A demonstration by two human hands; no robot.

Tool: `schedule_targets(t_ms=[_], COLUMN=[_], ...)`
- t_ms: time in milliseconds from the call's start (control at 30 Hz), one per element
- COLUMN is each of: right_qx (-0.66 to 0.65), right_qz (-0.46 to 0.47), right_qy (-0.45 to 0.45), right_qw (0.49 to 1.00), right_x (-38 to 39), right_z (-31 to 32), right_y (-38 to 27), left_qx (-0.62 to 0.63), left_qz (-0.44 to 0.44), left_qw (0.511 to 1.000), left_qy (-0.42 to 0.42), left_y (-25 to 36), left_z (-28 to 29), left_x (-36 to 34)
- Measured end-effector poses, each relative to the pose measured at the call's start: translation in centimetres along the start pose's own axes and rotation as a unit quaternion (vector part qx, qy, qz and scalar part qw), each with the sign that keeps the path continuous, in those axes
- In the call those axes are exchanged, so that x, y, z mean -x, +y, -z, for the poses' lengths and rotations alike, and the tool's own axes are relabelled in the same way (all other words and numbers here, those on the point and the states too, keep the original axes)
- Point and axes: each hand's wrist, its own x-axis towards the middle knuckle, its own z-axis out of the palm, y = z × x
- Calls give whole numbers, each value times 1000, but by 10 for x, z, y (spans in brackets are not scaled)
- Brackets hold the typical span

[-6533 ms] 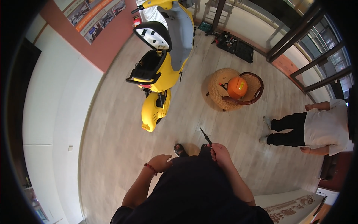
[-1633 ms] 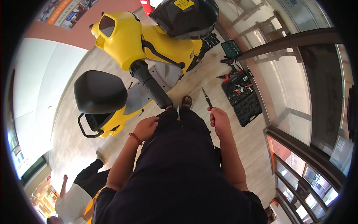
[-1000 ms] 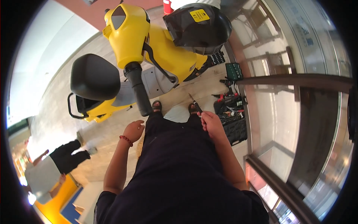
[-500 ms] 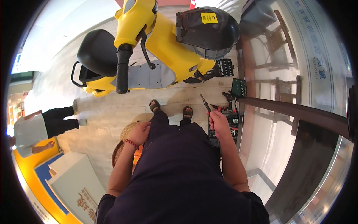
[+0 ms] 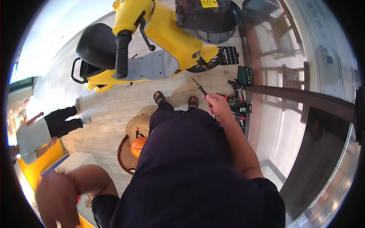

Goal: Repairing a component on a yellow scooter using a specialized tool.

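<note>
Plainly, the right hand (image 5: 216, 104) grips a slim tapered tool (image 5: 199, 87); left hand (image 5: 57, 193) blurred, unreadable.

open floor (image 5: 108, 103) separates the yellow scooter (image 5: 173, 29) from the wicker chair (image 5: 134, 125), but tools (image 5: 238, 108) obstruct it beside the right hand (image 5: 216, 105).

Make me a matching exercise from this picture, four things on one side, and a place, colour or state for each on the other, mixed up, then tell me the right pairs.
Things:
1. Slim tool
2. Orange helmet
3. Scooter
4. Left hand

Place, colour or state:
A. Mainly yellow, with a grey footboard
B. Blurred, at the lower left of the picture
C. Resting on the wicker chair
D. Held in the right hand

Pairs: 1-D, 2-C, 3-A, 4-B
</note>
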Motion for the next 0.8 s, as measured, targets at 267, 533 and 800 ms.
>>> schedule_targets(t_ms=[267,533,800], right_qx=[-41,-75,-81], right_qz=[11,21,23], right_qy=[-6,25,13], right_qw=[999,997,996], right_x=[1,7,15], right_z=[-5,12,20], right_y=[4,24,22], left_qx=[-241,-446,-675], left_qz=[91,203,305], left_qw=[963,862,657], left_qy=[75,128,142], left_y=[-160,-72,-54], left_z=[-105,-27,32], left_x=[-7,-40,-53])
